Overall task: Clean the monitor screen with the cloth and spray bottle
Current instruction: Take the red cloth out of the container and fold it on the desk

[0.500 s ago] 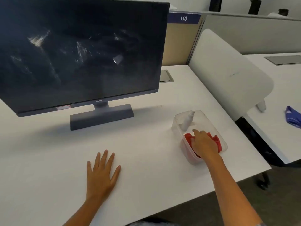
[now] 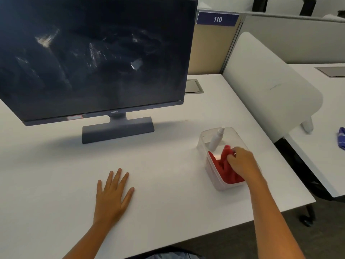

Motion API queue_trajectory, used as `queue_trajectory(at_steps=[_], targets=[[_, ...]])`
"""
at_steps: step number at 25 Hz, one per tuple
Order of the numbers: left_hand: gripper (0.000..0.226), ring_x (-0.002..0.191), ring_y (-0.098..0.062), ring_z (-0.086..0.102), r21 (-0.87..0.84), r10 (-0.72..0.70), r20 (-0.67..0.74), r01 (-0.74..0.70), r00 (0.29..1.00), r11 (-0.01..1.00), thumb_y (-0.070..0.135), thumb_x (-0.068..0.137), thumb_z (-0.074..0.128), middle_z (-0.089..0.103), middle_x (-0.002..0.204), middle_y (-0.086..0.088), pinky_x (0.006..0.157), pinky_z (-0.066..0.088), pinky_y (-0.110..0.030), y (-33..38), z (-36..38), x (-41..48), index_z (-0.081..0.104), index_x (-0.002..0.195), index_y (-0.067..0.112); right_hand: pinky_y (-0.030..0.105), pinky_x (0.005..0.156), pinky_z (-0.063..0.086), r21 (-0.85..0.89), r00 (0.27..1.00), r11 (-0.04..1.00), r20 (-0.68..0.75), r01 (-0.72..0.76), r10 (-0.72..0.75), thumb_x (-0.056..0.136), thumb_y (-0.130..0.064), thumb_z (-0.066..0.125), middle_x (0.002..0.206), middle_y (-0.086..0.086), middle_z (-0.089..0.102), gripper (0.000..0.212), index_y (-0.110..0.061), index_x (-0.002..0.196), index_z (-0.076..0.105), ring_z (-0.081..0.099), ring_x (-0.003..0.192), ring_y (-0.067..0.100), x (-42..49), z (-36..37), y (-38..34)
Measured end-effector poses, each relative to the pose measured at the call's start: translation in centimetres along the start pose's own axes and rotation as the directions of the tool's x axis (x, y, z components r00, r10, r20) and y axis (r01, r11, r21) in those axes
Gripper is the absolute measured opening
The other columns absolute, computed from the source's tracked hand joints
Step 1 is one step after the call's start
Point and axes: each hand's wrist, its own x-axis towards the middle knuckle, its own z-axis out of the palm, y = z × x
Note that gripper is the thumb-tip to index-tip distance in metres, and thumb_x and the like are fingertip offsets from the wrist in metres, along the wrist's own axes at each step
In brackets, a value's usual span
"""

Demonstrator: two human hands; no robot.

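Note:
A dark monitor [image 2: 97,58] with smeared streaks on its screen stands at the back left of the white desk [image 2: 168,184]. To the right sits a clear plastic box [image 2: 203,139] holding a white spray bottle [image 2: 216,139] that leans against its far end and a red cloth [image 2: 222,163]. My right hand [image 2: 242,161] is inside the box, its fingers pinched on a raised fold of the red cloth. My left hand [image 2: 113,193] lies flat on the desk in front of the monitor, fingers spread, holding nothing.
A white chair back [image 2: 270,81] stands just right of the desk. A partition with a "110" label [image 2: 217,19] rises behind. A grey cable hatch [image 2: 194,86] is set in the desk behind the monitor. A blue cloth [image 2: 342,139] lies on the neighbouring desk.
My right hand has closed on the red cloth and lifted a fold of it up inside the box. My left hand has stayed flat on the desk.

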Motion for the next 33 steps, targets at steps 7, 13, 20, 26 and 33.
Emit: queue_trajectory(at_steps=[7, 13, 20, 26, 33], targets=[[0.068, 0.143, -0.02, 0.01, -0.047, 0.003, 0.005, -0.003, 1.0, 0.999, 0.062, 0.092, 0.007, 0.02, 0.154, 0.0, 0.114, 0.0, -0.045, -0.2, 0.1, -0.1, 0.025, 0.145, 0.025, 0.035, 0.065, 0.06, 0.674, 0.915, 0.656, -0.397, 0.338, -0.064, 0.092, -0.009, 0.048, 0.08, -0.001, 0.062, 0.018, -0.023, 0.092, 0.059, 0.065, 0.08, 0.018, -4.6, -10.0, -4.3], [0.086, 0.143, -0.019, 0.005, -0.278, -0.05, -0.027, 0.041, 0.998, 0.96, 0.081, 0.079, 0.013, 0.014, 0.154, 0.004, 0.115, -0.003, -0.053, 1.2, -1.1, 0.6, 0.018, 0.146, 0.029, 0.026, 0.064, 0.059, 0.825, 0.91, 0.402, -0.298, 0.397, -0.288, 0.097, -0.01, 0.046, 0.088, -0.004, 0.064, 0.02, -0.024, 0.098, 0.06, 0.065, 0.082, 0.006, -7.5, -8.8, -12.6], [0.092, 0.14, -0.003, 0.017, -0.833, 0.076, -0.17, -0.185, 0.982, 0.522, 0.083, 0.068, 0.046, 0.01, 0.151, 0.03, 0.115, 0.019, -0.043, 6.5, -7.3, 1.7, 0.001, 0.142, 0.049, 0.026, 0.061, 0.059, 0.951, 0.962, 0.309, 0.105, -0.023, -0.252, 0.099, -0.018, 0.046, 0.104, 0.001, 0.065, 0.015, -0.018, 0.108, 0.058, 0.063, 0.1, 0.019, -6.2, 1.7, -20.0], [0.096, 0.135, -0.016, 0.035, -0.891, -0.079, -0.245, -0.192, 0.966, 0.411, 0.066, 0.069, 0.064, 0.031, 0.151, 0.002, 0.103, 0.041, -0.034, 5.3, -8.8, 1.4, 0.013, 0.145, 0.037, 0.031, 0.062, 0.059, 0.969, 0.943, 0.127, 0.236, -0.211, -0.234, 0.097, -0.011, 0.046, 0.085, 0.003, 0.063, 0.016, -0.01, 0.11, 0.057, 0.062, 0.082, 0.017, -5.5, 5.7, -23.6], [0.039, 0.12, -0.017, 0.053, -0.717, -0.205, -0.425, -0.19, 0.882, 0.671, 0.018, 0.089, 0.052, 0.058, 0.13, -0.003, 0.102, 0.043, -0.036, 0.5, -11.5, 7.6, 0.054, 0.128, 0.013, 0.03, 0.07, 0.06, 0.991, 0.983, 0.075, 0.122, -0.112, -0.137, 0.093, -0.004, 0.053, 0.099, 0.006, 0.061, 0.031, -0.008, 0.122, 0.046, 0.064, 0.088, 0.016, -2.6, 5.2, -23.9]])
